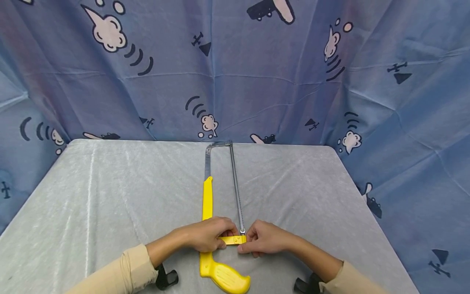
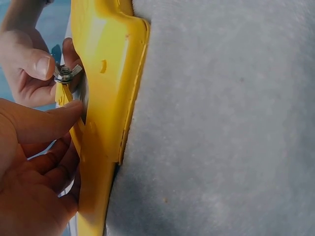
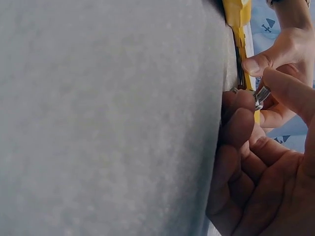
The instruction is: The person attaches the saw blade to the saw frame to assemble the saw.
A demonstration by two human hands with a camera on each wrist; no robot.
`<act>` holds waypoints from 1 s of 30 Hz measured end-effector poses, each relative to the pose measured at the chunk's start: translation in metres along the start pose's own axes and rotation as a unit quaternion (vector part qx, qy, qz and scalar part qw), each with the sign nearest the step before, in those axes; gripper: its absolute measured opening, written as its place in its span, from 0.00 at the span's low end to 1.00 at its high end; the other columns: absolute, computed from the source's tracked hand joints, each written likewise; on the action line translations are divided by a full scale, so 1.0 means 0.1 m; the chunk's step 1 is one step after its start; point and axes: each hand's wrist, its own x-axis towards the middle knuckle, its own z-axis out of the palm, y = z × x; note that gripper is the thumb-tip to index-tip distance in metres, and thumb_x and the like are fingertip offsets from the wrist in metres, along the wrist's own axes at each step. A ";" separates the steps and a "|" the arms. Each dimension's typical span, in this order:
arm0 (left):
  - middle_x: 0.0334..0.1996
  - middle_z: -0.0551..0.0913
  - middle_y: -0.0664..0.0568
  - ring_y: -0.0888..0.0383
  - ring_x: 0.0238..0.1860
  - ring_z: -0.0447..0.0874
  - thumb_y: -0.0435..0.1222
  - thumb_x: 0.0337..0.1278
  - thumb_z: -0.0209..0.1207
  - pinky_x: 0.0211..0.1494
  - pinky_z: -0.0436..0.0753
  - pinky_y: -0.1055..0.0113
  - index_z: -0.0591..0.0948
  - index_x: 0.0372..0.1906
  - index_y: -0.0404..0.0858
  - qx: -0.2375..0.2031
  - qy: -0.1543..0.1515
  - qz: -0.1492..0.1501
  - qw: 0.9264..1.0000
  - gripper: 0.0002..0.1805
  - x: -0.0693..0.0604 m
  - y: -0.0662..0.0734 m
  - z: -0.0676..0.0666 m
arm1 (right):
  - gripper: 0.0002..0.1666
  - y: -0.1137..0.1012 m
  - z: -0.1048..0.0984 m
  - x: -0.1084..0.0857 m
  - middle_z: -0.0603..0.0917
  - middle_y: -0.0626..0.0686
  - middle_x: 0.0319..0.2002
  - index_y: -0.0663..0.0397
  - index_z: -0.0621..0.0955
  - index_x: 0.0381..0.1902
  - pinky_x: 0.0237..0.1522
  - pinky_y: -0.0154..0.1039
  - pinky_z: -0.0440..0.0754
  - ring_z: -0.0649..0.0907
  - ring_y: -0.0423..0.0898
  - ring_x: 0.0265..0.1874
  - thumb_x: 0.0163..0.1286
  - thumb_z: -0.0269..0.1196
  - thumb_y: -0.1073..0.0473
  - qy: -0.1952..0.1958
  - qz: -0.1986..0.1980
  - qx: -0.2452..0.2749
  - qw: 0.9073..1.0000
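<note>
Right hand (image 1: 269, 237): thumb and finger pinch wing nut (image 2: 64, 73). Left hand (image 1: 210, 234) pinches yellow bar (image 1: 232, 240) just beside, likely keeping it still. Saw (image 1: 207, 198) lies under left fingers, blade (image 1: 236, 188) pointing away.

Head view evenly bright; wrist views dimmer, grey cloth (image 2: 221, 118) blurry.

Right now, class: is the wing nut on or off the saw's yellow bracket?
On: the left wrist view shows the wing nut at the end of the yellow bracket. How tight, I cannot tell.
</note>
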 end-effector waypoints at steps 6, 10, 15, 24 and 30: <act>0.37 0.78 0.63 0.68 0.38 0.74 0.24 0.57 0.64 0.46 0.76 0.75 0.82 0.45 0.42 -0.002 0.001 -0.001 1.000 0.14 0.00 -0.01 0.00 | 0.25 0.02 -0.01 0.00 0.77 0.46 0.11 0.62 0.81 0.16 0.14 0.29 0.62 0.69 0.34 0.10 0.62 0.69 0.48 -0.008 -0.006 0.007 1.000; 0.38 0.78 0.63 0.69 0.38 0.74 0.24 0.57 0.64 0.46 0.76 0.74 0.82 0.46 0.42 -0.002 0.001 -0.001 1.000 0.14 0.00 0.00 0.01 | 0.22 0.06 -0.04 -0.01 0.77 0.49 0.12 0.66 0.81 0.19 0.16 0.27 0.65 0.71 0.35 0.12 0.64 0.68 0.53 -0.028 -0.033 0.026 0.999; 0.38 0.77 0.63 0.69 0.39 0.74 0.24 0.58 0.64 0.47 0.76 0.74 0.82 0.47 0.41 -0.002 -0.001 -0.003 1.000 0.14 0.00 0.00 0.01 | 0.16 0.09 -0.07 -0.02 0.78 0.49 0.16 0.70 0.82 0.26 0.19 0.26 0.69 0.73 0.37 0.15 0.67 0.64 0.60 -0.063 -0.048 0.059 0.995; 0.39 0.77 0.63 0.69 0.39 0.74 0.24 0.58 0.63 0.48 0.76 0.74 0.82 0.47 0.41 -0.003 -0.002 -0.004 1.000 0.15 0.00 0.00 0.01 | 0.08 0.09 -0.10 -0.04 0.77 0.46 0.18 0.72 0.80 0.30 0.20 0.26 0.68 0.72 0.35 0.16 0.65 0.59 0.68 -0.086 -0.054 0.073 0.992; 0.39 0.77 0.62 0.68 0.39 0.74 0.24 0.58 0.63 0.48 0.76 0.74 0.82 0.47 0.41 0.001 -0.003 -0.003 1.000 0.14 0.00 0.01 0.00 | 0.07 0.08 -0.08 -0.04 0.76 0.47 0.16 0.66 0.81 0.28 0.19 0.26 0.68 0.72 0.34 0.15 0.66 0.60 0.69 -0.068 -0.054 0.050 0.995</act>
